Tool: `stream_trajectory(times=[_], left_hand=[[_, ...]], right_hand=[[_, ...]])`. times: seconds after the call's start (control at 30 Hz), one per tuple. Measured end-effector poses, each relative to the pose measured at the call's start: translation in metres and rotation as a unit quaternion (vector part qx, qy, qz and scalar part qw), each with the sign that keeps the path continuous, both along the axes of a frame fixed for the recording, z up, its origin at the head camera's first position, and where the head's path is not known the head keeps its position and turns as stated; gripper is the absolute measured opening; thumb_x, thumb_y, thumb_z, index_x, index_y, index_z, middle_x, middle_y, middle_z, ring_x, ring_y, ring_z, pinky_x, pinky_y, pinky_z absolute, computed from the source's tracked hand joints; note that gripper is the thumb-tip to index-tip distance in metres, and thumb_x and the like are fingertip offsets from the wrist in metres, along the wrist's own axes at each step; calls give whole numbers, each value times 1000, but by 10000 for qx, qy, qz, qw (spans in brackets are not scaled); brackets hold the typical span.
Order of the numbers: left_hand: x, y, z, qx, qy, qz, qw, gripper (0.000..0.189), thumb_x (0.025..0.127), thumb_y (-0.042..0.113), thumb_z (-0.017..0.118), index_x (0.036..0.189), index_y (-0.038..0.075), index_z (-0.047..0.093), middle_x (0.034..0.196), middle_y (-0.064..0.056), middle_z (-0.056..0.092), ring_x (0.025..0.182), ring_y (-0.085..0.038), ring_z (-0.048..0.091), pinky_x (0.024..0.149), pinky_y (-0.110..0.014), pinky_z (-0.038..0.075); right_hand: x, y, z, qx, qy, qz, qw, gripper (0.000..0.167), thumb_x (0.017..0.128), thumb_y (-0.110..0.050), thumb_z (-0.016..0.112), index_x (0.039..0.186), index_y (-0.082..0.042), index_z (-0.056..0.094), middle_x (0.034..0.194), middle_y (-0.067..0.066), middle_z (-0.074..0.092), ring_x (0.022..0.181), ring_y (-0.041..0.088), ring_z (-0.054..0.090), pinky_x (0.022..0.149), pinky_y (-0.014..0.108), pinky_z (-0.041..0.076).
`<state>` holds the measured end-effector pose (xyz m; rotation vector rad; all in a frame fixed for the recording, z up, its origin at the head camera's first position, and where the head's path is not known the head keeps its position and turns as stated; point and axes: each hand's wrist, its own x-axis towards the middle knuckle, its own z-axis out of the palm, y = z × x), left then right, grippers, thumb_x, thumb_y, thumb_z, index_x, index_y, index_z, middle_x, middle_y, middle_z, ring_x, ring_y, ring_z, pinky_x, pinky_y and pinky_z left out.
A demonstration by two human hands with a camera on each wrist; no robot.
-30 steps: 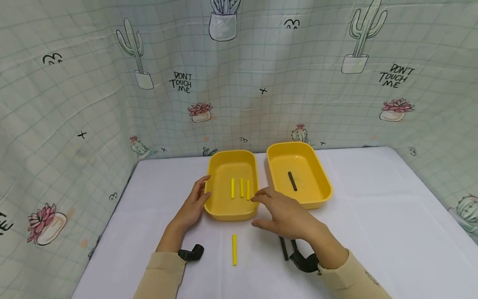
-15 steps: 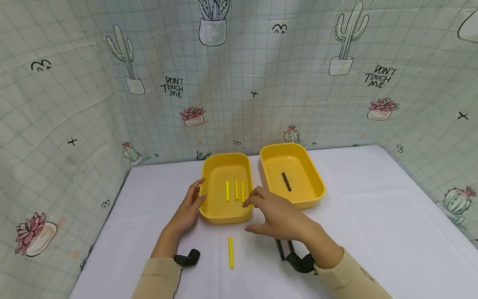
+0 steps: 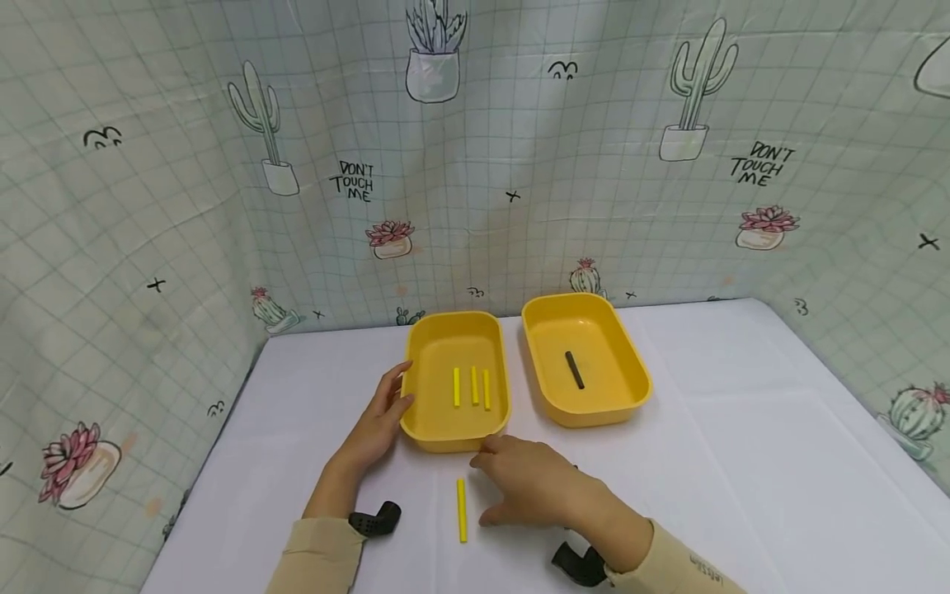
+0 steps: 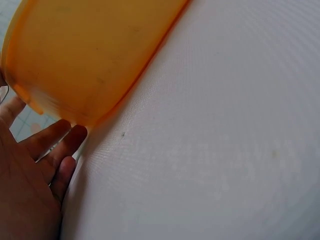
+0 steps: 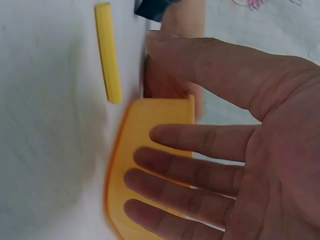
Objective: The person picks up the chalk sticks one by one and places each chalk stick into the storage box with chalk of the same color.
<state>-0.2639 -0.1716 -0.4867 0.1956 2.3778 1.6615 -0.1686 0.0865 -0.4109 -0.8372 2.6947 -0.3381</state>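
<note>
My left hand (image 3: 378, 429) rests its extended fingers against the left side of a yellow plastic tray (image 3: 454, 433); in the left wrist view its fingertips meet the outer wall. Three thin yellow sticks, one of them the middle yellow stick (image 3: 475, 386), lie side by side in that tray. In front of it, on the white cloth, lies another yellow stick (image 5: 108, 54). Just right of this stick hovers my right hand (image 3: 538, 487), thumb and fingers spread with nothing between them. The right hand and wrist largely hide dark sticks on the table.
To the right stands a second yellow tray (image 3: 599, 417), holding one black stick (image 3: 575, 370). A patterned cloth (image 3: 512, 231) rises behind the white table (image 3: 712, 462). Black wrist devices, including the left wrist device (image 3: 376, 520), sit near the table surface.
My right hand has moved down and toward the front, from beside the left tray's right edge to the loose yellow stick. The left hand stays on the tray; the head view shifts slightly.
</note>
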Motion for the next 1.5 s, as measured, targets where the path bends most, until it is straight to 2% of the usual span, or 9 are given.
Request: stream_trajectory(times=[0.2,0.57,0.83,1.13,1.5], left_hand=[[6,-3,-4,-38,-80,91,9999,51,110,32,48,157,43,30,169,-9,29,156,-35,31,126,-59,27],[10,-6,-10,-95,-133,164,9997,52,110,32,47,158,43,28,169,-9,28,156,-36,31,126,-59,28],[6,0,-10,-169,29,38,9998,53,111,33,47,159,39,28,168,-11,30,154,-37,36,124,-60,31],[0,2,-7,-225,158,-2,9996,51,110,38,47,158,43,28,168,-10,31,154,-37,36,125,-60,29],[-7,-3,-3,-210,214,-67,9995,52,110,40,48,158,44,28,167,-8,33,152,-35,39,124,-58,32]], right_hand=[[6,-10,-9,125,-74,-42,9999,75,79,-51,88,139,-15,62,148,1,55,129,18,58,101,39,57],[12,-22,-22,207,111,71,9997,74,76,-52,89,135,-15,63,134,0,56,117,15,57,85,35,59],[12,-19,-24,234,97,46,9997,72,76,-49,90,133,-13,65,131,2,57,114,16,58,84,34,59],[7,-17,-26,190,108,68,9997,68,78,-49,89,130,-12,65,124,2,57,109,16,57,82,34,58],[3,-22,-32,103,550,215,9982,69,79,-55,86,129,-12,66,127,3,55,112,19,54,81,32,57]])
